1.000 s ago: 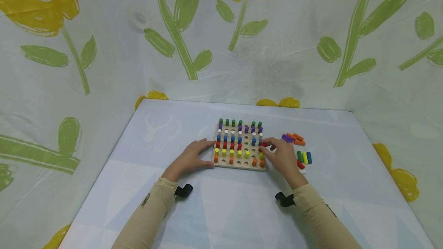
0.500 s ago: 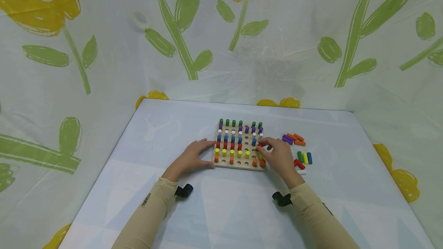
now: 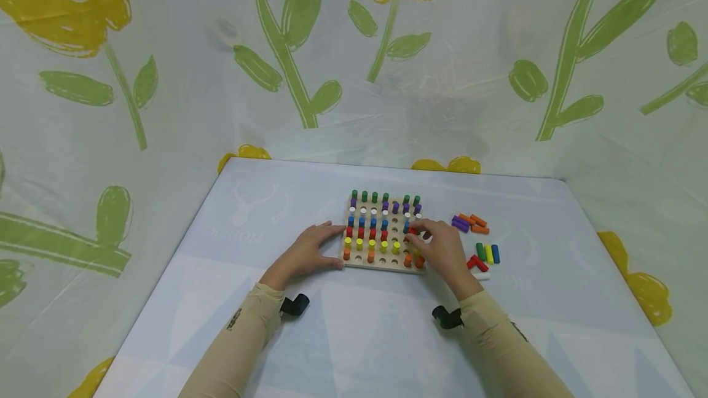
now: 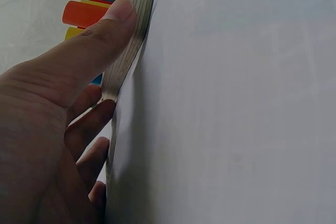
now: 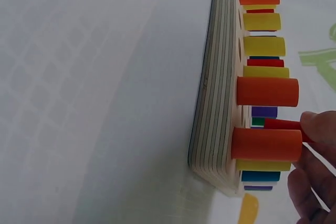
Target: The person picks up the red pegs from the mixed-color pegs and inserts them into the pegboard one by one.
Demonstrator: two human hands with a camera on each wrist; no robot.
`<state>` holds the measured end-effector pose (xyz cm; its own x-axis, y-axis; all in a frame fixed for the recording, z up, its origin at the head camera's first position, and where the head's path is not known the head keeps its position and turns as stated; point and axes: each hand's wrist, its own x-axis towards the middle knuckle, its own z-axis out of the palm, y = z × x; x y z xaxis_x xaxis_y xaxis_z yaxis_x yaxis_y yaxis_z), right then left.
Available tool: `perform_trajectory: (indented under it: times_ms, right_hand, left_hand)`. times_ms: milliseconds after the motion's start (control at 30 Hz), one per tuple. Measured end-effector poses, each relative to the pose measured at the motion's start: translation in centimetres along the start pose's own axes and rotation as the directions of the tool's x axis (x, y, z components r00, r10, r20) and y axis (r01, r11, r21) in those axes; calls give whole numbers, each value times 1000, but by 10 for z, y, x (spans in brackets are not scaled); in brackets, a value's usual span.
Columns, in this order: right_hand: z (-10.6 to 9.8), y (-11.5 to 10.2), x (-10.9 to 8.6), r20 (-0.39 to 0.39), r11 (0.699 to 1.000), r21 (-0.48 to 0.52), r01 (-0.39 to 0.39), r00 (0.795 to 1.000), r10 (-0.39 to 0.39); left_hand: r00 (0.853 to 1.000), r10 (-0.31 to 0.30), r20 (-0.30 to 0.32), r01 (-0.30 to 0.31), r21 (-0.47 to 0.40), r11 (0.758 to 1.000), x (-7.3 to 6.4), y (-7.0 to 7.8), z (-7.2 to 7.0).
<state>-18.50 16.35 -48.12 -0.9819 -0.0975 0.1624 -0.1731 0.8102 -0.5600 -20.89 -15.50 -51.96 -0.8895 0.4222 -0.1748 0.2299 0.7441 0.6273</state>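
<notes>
My left hand (image 3: 303, 253) rests against the left side of a wooden pegboard (image 3: 387, 268). In the left wrist view its thumb (image 4: 113, 22) lies along the board's layered edge, the other fingers loosely bent beside the corner. Over the board's right part, my right hand (image 3: 447, 250) pinches a red peg (image 5: 283, 124) between thumb and fingertips. That peg's lower end is hidden behind an orange peg (image 5: 268, 144) in the right wrist view, so I cannot tell whether it is in a hole. Rows of green, purple, white, blue, red, yellow and orange pegs stand upright, with some holes bare.
Right of the board lie loose orange pegs (image 3: 479, 230), purple pegs (image 3: 460, 223), a green peg (image 3: 480, 252), a yellow peg (image 3: 489, 254), a blue peg (image 3: 495, 254), red pegs (image 3: 479, 263) and a white peg (image 3: 482, 276). A flowered curtain (image 3: 182, 78) borders the table (image 3: 343, 336).
My right hand has moved slightly left over the board, carrying the red peg away from the rightmost column. The left hand keeps its place at the board's edge.
</notes>
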Motion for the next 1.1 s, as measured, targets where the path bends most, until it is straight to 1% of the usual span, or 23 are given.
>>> perform_trajectory:
  times_ms: [167,567,767,1100]
  right_hand:
    - [3,-1,1,-6,1000,4,9,1000,-9]
    - [8,-2,3,-25,998,15,58,998,-58]
    - [11,-3,4,4,999,11,40,999,-40]
    - [12,-7,5,23,1000,-7,24,999,-24]
  left_hand:
    - [1000,-5,-1,5,1,1000,0,0,0]
    - [1000,6,-3,-6,1,1000,0,-2,1]
    - [1000,0,-3,0,0,1000,0,-2,1]
    - [1000,-16,-1,16,-5,1000,-2,1,0]
